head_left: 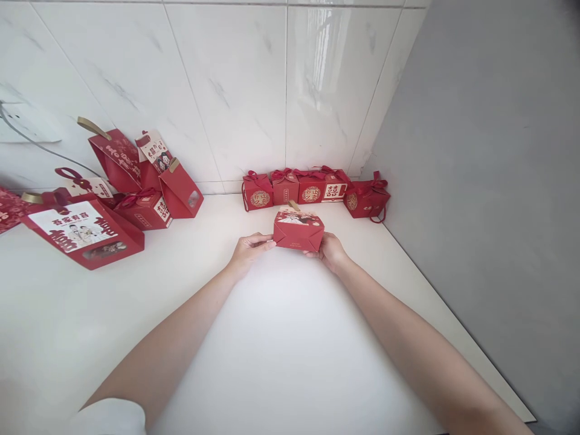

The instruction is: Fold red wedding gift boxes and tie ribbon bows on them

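1. Both hands are on the same thing: a small red box (pixel 298 232), sitting roughly mid-scene on the white counter (pixel 281 338), a bit nearer than the far wall.
2. Left hand (pixel 248 249) grips the box's left end. Its fingers (pixel 259 239) are curled in and pressed against the side.
3. Right hand (pixel 330 251) has the right end, fingers wrapped around the lower corner. So both are closed on it, one per side.
4. The box has a folded, angled front and a printed picture on top, with a tan tab poking up at the far edge. Can't tell if it's resting on the counter or lifted slightly.
5. Just beyond it, a row of small red ribbon boxes (pixel 312 188) lines the tiled wall (pixel 235 90), running into the far right corner by the grey wall (pixel 489 181).
6. Far left there's a pile of bigger stuff: a flat red gift box (pixel 84 232) with a white label and some tall red bags (pixel 120 160) leaning on the tiles.
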`<control>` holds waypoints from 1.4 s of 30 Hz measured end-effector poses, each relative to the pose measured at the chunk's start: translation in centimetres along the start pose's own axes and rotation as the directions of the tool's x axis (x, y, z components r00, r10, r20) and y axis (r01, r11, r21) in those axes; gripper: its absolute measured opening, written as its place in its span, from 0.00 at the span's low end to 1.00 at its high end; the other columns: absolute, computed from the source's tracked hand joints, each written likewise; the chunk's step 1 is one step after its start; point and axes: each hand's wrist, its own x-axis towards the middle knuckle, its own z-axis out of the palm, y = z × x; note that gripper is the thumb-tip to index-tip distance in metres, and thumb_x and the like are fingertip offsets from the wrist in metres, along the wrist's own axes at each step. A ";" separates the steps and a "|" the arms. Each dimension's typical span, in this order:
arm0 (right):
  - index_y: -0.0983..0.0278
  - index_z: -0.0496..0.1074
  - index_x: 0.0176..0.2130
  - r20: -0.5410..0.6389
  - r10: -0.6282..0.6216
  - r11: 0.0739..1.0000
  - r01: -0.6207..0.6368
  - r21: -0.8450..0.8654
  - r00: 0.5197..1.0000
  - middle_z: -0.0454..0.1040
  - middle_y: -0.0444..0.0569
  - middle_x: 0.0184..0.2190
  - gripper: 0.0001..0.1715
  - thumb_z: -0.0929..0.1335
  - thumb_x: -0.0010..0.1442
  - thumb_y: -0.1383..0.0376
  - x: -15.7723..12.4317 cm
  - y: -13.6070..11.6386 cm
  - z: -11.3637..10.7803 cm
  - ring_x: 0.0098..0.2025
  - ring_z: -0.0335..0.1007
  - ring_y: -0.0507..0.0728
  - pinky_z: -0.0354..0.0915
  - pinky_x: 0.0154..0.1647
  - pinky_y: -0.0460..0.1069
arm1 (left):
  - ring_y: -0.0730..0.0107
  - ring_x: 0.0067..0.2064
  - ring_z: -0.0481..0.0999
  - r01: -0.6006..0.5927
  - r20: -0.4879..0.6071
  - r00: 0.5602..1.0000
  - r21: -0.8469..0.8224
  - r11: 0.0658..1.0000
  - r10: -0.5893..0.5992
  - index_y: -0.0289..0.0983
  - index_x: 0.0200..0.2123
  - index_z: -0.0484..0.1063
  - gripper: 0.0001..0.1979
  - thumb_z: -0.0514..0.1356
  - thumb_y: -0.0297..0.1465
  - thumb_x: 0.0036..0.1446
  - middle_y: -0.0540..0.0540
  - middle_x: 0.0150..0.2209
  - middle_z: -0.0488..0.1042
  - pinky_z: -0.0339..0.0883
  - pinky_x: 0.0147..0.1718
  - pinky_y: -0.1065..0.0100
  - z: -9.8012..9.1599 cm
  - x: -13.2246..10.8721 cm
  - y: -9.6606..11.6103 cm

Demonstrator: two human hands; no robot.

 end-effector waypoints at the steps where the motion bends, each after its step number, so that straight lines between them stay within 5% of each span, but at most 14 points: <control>1: 0.68 0.75 0.37 -0.004 -0.020 1.000 0.020 -0.020 1.000 0.78 0.52 0.27 0.15 0.64 0.53 0.65 0.0 0.1 0.1 0.24 0.73 0.55 0.72 0.23 0.48 | 0.70 0.36 0.69 0.006 0.001 1.000 0.007 1.000 -0.006 0.38 0.38 0.80 0.16 0.70 0.36 0.45 0.48 0.32 0.72 0.60 0.36 0.67 0.0 0.0 0.0; 10: 0.66 0.73 0.26 0.016 -0.027 0.981 0.029 -0.191 1.000 0.65 0.44 0.09 0.15 0.62 0.53 0.59 -0.2 -0.1 -0.2 0.08 0.48 0.48 0.44 0.08 0.43 | 0.69 0.34 0.69 0.038 -0.010 0.999 -0.030 0.999 -0.039 0.38 0.39 0.80 0.18 0.70 0.38 0.44 0.47 0.33 0.76 0.60 0.36 0.66 0.3 -0.2 0.3; 15: 0.61 0.58 0.15 -0.004 0.003 0.967 -0.004 -0.254 1.000 0.66 0.48 0.09 0.21 0.58 0.55 0.57 -0.8 -0.2 0.3 0.08 0.53 0.50 0.48 0.09 0.44 | 0.78 0.24 0.56 0.041 -0.051 0.998 0.006 0.999 -0.040 0.37 0.40 0.80 0.19 0.67 0.43 0.49 0.51 0.22 0.67 0.51 0.25 0.70 0.0 -0.3 0.4; 23: 0.62 0.59 0.17 0.026 0.004 0.965 0.003 -0.264 1.000 0.68 0.49 0.11 0.22 0.58 0.57 0.56 -0.6 -0.1 0.2 0.10 0.57 0.51 0.52 0.11 0.46 | 0.77 0.24 0.53 0.012 -0.027 1.000 0.021 1.000 -0.012 0.36 0.28 0.77 0.17 0.65 0.46 0.49 0.52 0.20 0.57 0.47 0.25 0.68 0.0 -0.2 0.5; 26: 0.64 0.64 0.22 0.038 -0.030 0.967 0.039 -0.251 0.999 0.70 0.49 0.14 0.24 0.59 0.60 0.51 -0.5 0.3 0.3 0.12 0.59 0.51 0.55 0.12 0.46 | 0.76 0.24 0.55 -0.011 -0.022 1.000 0.041 0.999 0.012 0.36 0.24 0.73 0.18 0.63 0.46 0.52 0.52 0.20 0.57 0.49 0.25 0.69 0.2 -0.3 0.5; 29: 0.65 0.69 0.40 0.056 -0.179 0.951 0.187 -0.247 0.982 0.74 0.47 0.21 0.27 0.59 0.61 0.46 -0.7 0.9 0.5 0.14 0.65 0.52 0.61 0.14 0.46 | 0.75 0.23 0.58 -0.001 -0.016 1.000 0.072 0.997 0.002 0.36 0.24 0.69 0.20 0.60 0.48 0.54 0.52 0.19 0.59 0.51 0.25 0.69 0.2 -0.2 0.2; 33: 0.56 0.58 0.59 0.101 -0.311 0.895 0.327 -0.304 0.945 0.77 0.49 0.40 0.31 0.62 0.61 0.47 -1.2 1.4 0.8 0.25 0.75 0.56 0.71 0.21 0.50 | 0.71 0.26 0.66 0.060 -0.013 0.998 -0.047 0.997 -0.061 0.37 0.41 0.70 0.30 0.45 0.56 0.58 0.48 0.24 0.69 0.55 0.25 0.71 0.2 0.2 -0.1; 36: 0.55 0.57 0.60 0.153 -0.394 0.837 0.422 -0.349 0.906 0.71 0.49 0.53 0.30 0.62 0.62 0.50 -1.4 1.4 0.9 0.36 0.77 0.58 0.75 0.35 0.54 | 0.70 0.33 0.71 0.032 -0.013 0.999 -0.082 0.996 -0.033 0.40 0.53 0.65 0.30 0.49 0.55 0.58 0.45 0.37 0.74 0.59 0.27 0.72 0.2 0.4 -0.3; 42: 0.57 0.51 0.66 0.160 -0.518 0.723 0.530 -0.443 0.840 0.58 0.48 0.64 0.34 0.59 0.65 0.50 -1.0 1.7 0.3 0.64 0.55 0.60 0.53 0.65 0.59 | 0.59 0.55 0.67 -0.051 -0.088 0.995 -0.059 0.997 0.046 0.40 0.51 0.68 0.22 0.62 0.40 0.53 0.43 0.54 0.69 0.65 0.45 0.64 0.1 0.4 -0.6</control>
